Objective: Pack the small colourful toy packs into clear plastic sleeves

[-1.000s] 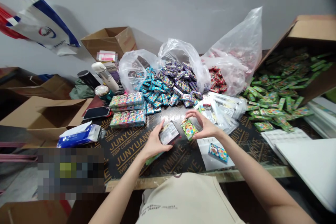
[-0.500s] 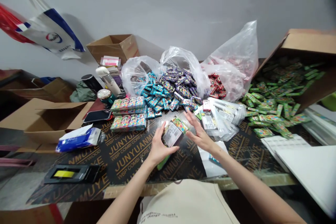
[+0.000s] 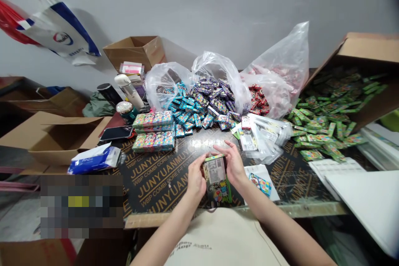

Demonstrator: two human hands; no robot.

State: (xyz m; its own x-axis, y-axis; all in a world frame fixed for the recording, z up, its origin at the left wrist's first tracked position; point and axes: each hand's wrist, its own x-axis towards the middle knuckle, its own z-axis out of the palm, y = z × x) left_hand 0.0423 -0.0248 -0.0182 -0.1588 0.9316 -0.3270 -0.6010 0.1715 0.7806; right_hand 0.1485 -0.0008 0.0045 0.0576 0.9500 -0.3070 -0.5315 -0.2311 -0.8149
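Observation:
Near the table's front edge I hold a flat printed packet (image 3: pixel 217 174) between both hands. It has a pale grey panel with print, a colourful design on black below, and green edges. My left hand (image 3: pixel 197 178) is closed along its left side. On the right side, my right hand (image 3: pixel 234 165) presses the packet with its thumb side, its upper fingers stretched past the top edge. Right of my right hand, a blue printed packet (image 3: pixel 261 184) lies on a white sheet (image 3: pixel 272 187). Behind the hands are loose small blue boxes (image 3: pixel 186 115) and purple boxes (image 3: pixel 215 93).
Stacked wrapped boxes (image 3: pixel 154 140) stand left of the hands, beside a phone (image 3: pixel 116 134). Clear plastic sleeves (image 3: pixel 269 137) lie to the right. Red boxes (image 3: pixel 258 100) sit in a plastic bag; green boxes (image 3: pixel 324 129) spill from a tipped carton (image 3: pixel 370 45).
The packet has come closer to my body and turned more upright. My right hand has moved in against its right side; before, it was apart with fingers spread. The blue packet is now more visible.

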